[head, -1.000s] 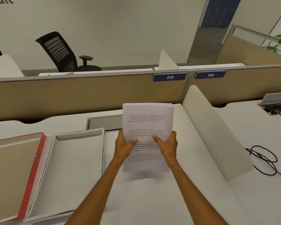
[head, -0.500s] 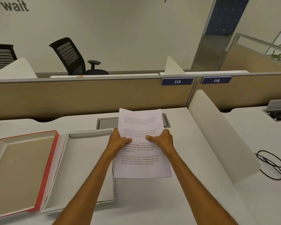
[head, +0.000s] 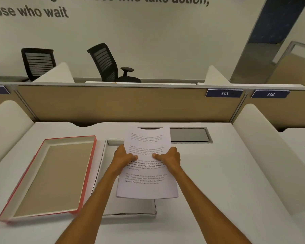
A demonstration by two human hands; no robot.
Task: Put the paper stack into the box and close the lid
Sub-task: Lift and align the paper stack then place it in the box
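paper stack (head: 147, 184) in both hands' grip — over box (head: 130, 211)

From my remote seat I see only two bare forearms reaching in from the bottom edge, with no sleeves in view. The left hand (head: 123, 158) and the right hand (head: 169, 158) wear no gloves, and I make out no rings, watch or wristband on either wrist.

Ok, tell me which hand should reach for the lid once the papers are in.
Left. The left hand grips the paper stack on the side nearer the red-edged lid, which lies open left of the box tray. The right hand would probably have to cross over.
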